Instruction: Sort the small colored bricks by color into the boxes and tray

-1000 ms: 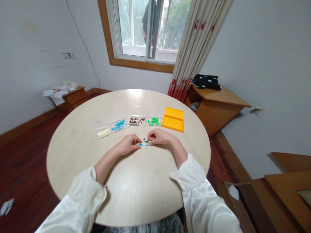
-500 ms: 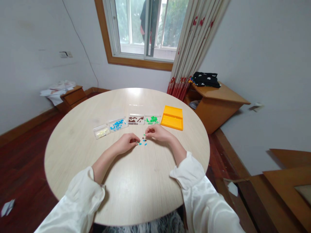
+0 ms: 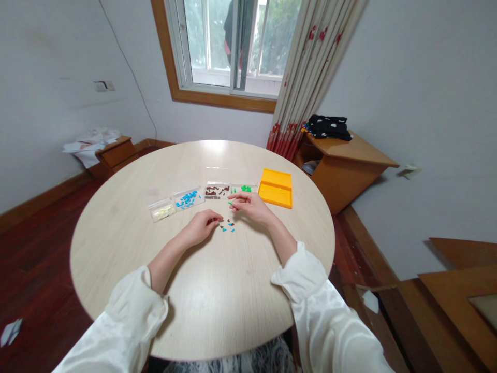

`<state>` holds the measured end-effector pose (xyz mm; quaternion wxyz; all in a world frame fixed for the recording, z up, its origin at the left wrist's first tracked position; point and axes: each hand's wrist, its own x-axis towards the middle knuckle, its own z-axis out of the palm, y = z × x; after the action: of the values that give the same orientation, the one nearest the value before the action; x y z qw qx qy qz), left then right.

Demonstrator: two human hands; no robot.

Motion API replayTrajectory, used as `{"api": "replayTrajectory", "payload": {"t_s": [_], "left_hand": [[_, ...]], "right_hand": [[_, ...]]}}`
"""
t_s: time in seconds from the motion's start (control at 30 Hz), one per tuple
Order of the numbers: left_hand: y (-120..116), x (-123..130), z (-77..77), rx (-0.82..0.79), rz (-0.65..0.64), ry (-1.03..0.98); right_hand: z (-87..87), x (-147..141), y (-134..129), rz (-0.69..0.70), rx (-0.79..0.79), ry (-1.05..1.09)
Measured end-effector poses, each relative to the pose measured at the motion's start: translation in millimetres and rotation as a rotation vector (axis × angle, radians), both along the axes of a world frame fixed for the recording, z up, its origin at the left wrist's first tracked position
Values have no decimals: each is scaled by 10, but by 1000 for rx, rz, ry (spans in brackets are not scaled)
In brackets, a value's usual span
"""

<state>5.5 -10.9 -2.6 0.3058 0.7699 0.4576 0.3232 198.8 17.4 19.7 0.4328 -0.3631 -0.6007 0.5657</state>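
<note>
Over the middle of the round table, my right hand pinches a small green piece between its fingertips. My left hand is closed just left of several loose blue and brown pieces; whatever its fingertips hold is too small to make out. Behind the hands stand clear trays: one with yellowish pieces, one with blue pieces, one with brown pieces and one with green pieces, partly covered by my right hand.
An open yellow case lies right of the trays on the pale table. Beyond the table's right edge is a wooden cabinet with dark cloth on top. A small wooden stand holds papers at the left.
My right hand has lifted slightly up and away from the loose pieces with the green piece. My left hand has shifted a little up and left, uncovering a brown piece.
</note>
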Motion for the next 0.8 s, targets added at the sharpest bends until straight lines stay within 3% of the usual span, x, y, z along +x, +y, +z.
{"api": "replayTrajectory", "payload": {"t_s": [0.2, 0.4, 0.63, 0.8], "left_hand": [[55, -44, -37, 95, 58, 38], [90, -54, -57, 105, 151, 22], [68, -8, 19, 65, 197, -119], [56, 15, 70, -63, 210, -316]], "right_hand": [[-89, 26, 59, 41, 64, -103], [-194, 30, 91, 123, 9, -113], [-147, 30, 72, 89, -31, -34], [-104, 41, 48, 97, -3, -18]]}}
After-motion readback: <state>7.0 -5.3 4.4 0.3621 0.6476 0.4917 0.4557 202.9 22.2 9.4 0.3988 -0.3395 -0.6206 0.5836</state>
